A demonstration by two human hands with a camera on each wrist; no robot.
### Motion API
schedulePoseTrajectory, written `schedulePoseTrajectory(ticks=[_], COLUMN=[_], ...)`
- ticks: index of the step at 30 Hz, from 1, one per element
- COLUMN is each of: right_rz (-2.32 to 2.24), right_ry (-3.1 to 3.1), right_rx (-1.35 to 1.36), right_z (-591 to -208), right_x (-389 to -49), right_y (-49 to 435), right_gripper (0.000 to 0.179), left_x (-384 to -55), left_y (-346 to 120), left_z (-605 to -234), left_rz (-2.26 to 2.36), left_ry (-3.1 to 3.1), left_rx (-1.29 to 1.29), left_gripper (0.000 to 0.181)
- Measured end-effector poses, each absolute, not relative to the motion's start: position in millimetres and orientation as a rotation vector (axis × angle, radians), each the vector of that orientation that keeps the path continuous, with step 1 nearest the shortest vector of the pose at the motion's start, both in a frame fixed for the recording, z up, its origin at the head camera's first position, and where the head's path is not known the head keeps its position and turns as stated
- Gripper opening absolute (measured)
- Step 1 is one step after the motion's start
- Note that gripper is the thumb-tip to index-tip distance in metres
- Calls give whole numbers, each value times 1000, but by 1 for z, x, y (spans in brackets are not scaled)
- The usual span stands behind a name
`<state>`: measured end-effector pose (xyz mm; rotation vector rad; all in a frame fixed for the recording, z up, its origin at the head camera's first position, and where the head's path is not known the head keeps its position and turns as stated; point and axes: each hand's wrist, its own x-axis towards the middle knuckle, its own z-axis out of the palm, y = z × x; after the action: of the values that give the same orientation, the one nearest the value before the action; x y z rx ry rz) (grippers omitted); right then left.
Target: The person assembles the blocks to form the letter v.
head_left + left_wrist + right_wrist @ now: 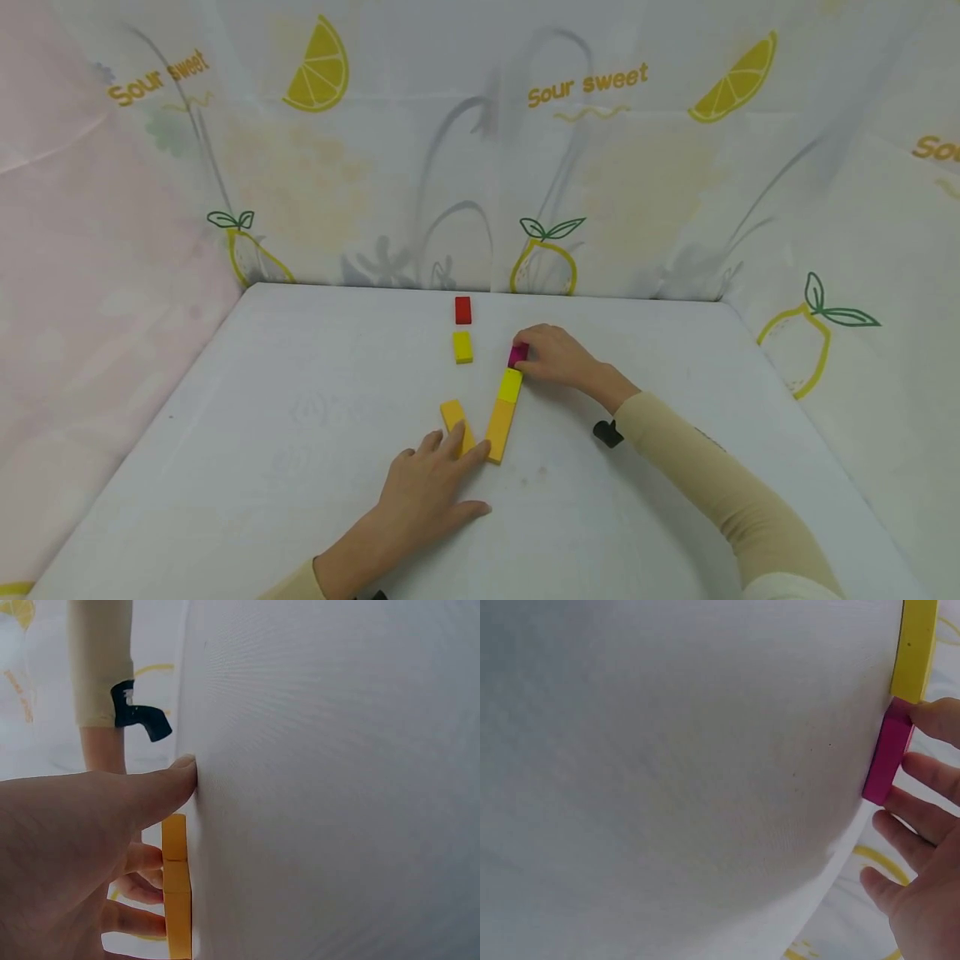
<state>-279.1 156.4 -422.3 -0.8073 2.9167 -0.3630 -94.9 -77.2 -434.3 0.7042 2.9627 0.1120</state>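
Note:
My left hand lies low over the table with fingers spread. Its fingertips rest on an orange block and on the near end of a second orange block; the thumb points away from both. These two blocks slant toward each other at their near ends. A yellow block continues the second orange block's line. At that line's far end my right hand pinches a magenta block between thumb and fingers. In the right wrist view the magenta block meets the yellow block end to end.
Farther back on the white table lie a red block and, nearer, another yellow block. Behind the table hangs a lemon-print cloth. A black device sits at the right wrist.

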Motion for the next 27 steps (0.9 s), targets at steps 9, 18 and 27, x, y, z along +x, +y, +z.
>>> schedulePoseTrajectory(ticks=[9,18,27], right_rz=[-383,-401,-389], right_ry=[2926,2945,2952], right_rx=[-814,-867,-835], right_z=[-426,-426,-426], right_x=[-278,-276,-273], right_y=[157,157,155], right_gripper=[35,31,30], left_x=[-94,-93,-94], left_y=[-77,-78,-78], left_z=[-435,-433,-433], left_rz=[117,101,104], left_ry=[2945,2968,2969], left_rx=[678,706,711], left_gripper=[76,75,75])
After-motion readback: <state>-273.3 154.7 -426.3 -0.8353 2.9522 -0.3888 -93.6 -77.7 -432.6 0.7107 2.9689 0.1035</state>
